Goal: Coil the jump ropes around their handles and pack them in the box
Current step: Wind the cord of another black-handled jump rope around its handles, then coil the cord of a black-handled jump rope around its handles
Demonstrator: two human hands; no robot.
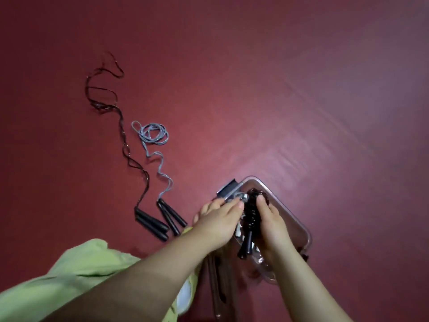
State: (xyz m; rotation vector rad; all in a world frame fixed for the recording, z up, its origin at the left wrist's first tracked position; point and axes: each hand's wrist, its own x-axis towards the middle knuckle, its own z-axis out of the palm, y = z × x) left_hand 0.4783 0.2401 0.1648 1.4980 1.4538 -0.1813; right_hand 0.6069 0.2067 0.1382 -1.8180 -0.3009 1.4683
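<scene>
Already over the box (286,206), near the floor's (255,77) lower middle: left hand (218,220) and right hand (270,223), pressing a coiled black rope (251,213) down into it. Fingers of both curled round the bundle from either side, thumbs on top; left also touching a grey coil (234,197). Bundle's long axis ran toward the body, handles nearest. Still loose, well to the left: brown rope (126,145) and grey rope (152,135), handles pointing toward the box. Left hand nearer them; probably next reached for.
</scene>
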